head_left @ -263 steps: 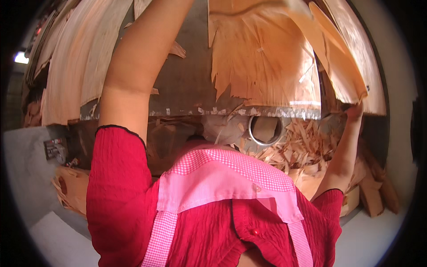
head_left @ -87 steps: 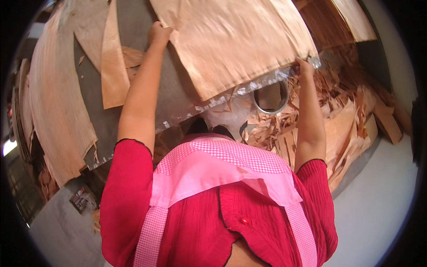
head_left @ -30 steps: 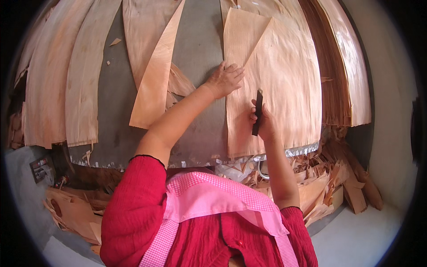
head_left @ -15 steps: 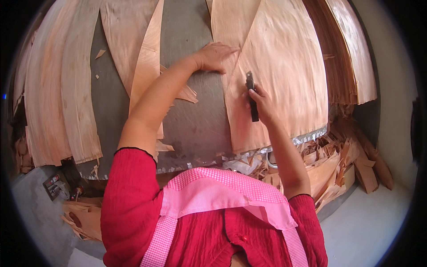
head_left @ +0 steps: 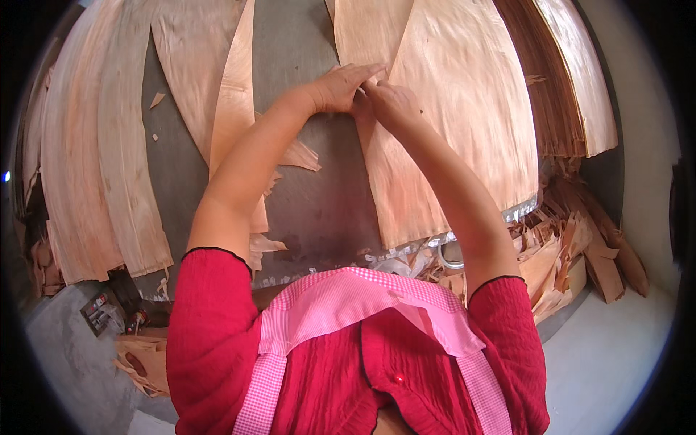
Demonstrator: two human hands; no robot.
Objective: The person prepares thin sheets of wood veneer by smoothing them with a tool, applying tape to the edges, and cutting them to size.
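Two overlapping sheets of thin wood veneer (head_left: 464, 130) lie on the dark work table (head_left: 304, 188), the narrower veneer strip (head_left: 370, 32) meeting the wide one along a slanting edge. My left hand (head_left: 341, 87) rests at the left edge of the sheets, fingers stretched out and pressing down over the seam. Closed, my right hand (head_left: 393, 105) meets the left fingertips at that seam. The black utility knife it held a moment ago is hidden by the hand now.
Pale veneer strips (head_left: 130, 167) cover the table's left side, with a tapered veneer piece (head_left: 192, 80) nearer the middle. Small torn scraps (head_left: 297, 156) lie by my left forearm. A stack of darker veneer (head_left: 540, 80) stands far right. Veneer offcuts (head_left: 558, 254) heap below the table edge.
My right hand has moved up and left to my left fingertips, and the black utility knife has gone out of sight. The left hand has stayed nearly in place.
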